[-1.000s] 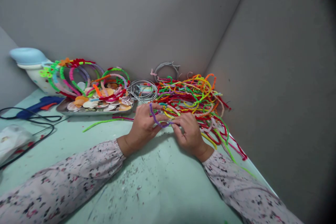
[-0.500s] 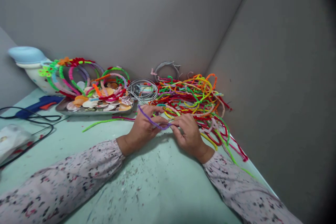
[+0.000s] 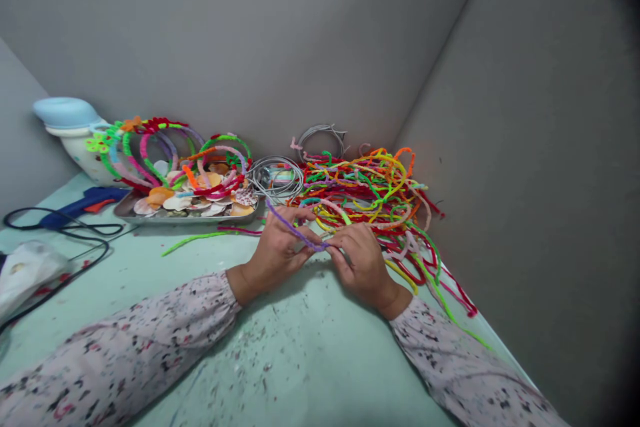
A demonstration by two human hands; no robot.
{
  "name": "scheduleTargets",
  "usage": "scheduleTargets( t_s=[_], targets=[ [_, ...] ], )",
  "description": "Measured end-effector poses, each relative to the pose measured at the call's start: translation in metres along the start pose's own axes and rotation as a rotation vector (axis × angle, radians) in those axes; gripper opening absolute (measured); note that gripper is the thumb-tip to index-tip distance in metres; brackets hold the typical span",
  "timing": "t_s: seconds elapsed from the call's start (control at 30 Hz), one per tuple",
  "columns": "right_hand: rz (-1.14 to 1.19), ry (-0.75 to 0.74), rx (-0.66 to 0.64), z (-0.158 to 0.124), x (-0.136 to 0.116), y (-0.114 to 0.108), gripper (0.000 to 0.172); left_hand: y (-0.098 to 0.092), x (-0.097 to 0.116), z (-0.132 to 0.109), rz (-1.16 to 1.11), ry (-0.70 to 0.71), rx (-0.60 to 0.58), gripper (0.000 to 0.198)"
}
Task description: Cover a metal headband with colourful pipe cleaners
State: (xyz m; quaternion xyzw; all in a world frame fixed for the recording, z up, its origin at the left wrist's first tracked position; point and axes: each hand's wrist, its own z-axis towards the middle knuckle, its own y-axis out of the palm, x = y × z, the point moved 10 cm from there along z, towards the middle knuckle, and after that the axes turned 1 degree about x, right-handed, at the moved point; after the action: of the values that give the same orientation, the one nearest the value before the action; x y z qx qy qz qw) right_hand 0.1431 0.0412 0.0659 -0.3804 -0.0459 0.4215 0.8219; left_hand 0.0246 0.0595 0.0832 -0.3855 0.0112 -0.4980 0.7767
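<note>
A purple pipe cleaner (image 3: 295, 230) runs between my two hands, its free end sticking up to the left across the back of my fingers. My left hand (image 3: 280, 245) pinches it between thumb and fingers. Fingertips of my right hand (image 3: 363, 261) close on its other end, almost touching the left ones. What lies right between the fingertips is too small to make out. Just beyond my hands is a tangled heap of coloured pipe cleaners (image 3: 370, 180).
A metal tray (image 3: 190, 219) of shells carries several fuzzy hoops (image 3: 150, 147). Coiled grey wire (image 3: 275, 177) sits beside it. At left are a blue glue gun (image 3: 75, 207), a black cable (image 3: 100, 253), a plastic bag (image 3: 30, 273) and a blue-lidded container (image 3: 70, 120). Walls stand behind and right.
The whole view has shifted slightly, so things appear a little lower and to the right. Both hands keep their grip on the purple pipe cleaner, with only small finger movement.
</note>
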Motion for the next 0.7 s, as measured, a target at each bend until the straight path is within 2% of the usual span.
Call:
scheduleTargets(
  t_s=[0.43, 0.7],
  targets=[
    [-0.08, -0.059, -0.013, 0.0001, -0.0067, 0.0016, 0.008, -0.0001, 0.0002, -0.0005, -0.078, 0.002, 0.028, 0.009],
    [-0.094, -0.074, -0.012, 0.0009, -0.0092, 0.0012, 0.008, 0.003, 0.0006, 0.0004, -0.088, -0.029, -0.002, 0.008]
  ],
)
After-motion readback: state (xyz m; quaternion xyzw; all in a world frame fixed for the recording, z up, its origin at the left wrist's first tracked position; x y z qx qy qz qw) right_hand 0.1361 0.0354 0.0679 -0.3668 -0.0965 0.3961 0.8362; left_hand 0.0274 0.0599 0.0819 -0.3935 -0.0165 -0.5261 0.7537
